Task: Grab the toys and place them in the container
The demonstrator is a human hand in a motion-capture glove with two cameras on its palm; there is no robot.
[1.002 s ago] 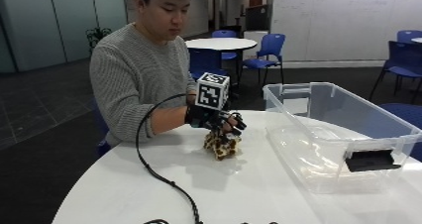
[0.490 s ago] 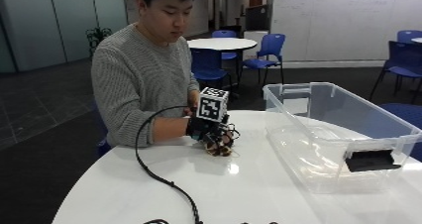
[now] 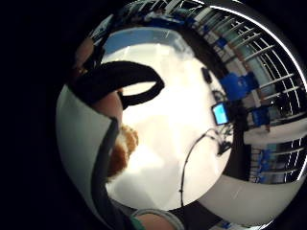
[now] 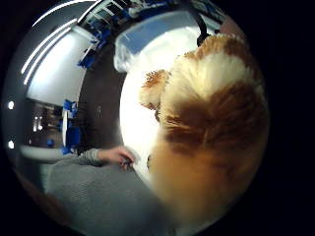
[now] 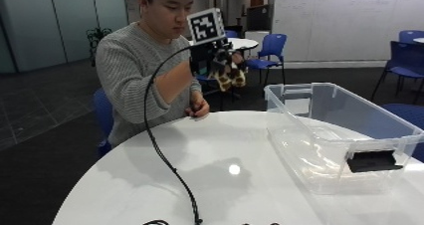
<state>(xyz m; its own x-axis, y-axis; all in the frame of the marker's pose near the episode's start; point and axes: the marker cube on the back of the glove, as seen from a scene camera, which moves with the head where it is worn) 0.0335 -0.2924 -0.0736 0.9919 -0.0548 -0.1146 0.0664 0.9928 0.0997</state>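
The gloved right hand (image 5: 215,60) grips a plush toy (image 5: 228,74) held high, not yet over the container (image 5: 397,130).

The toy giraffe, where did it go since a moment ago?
The gloved right hand gripped the spotted plush toy on the white table and has lifted it high, up near the person's chest. It is not yet over the clear plastic container. The container stayed where it was, and the bare left hand still rests at the table's edge.
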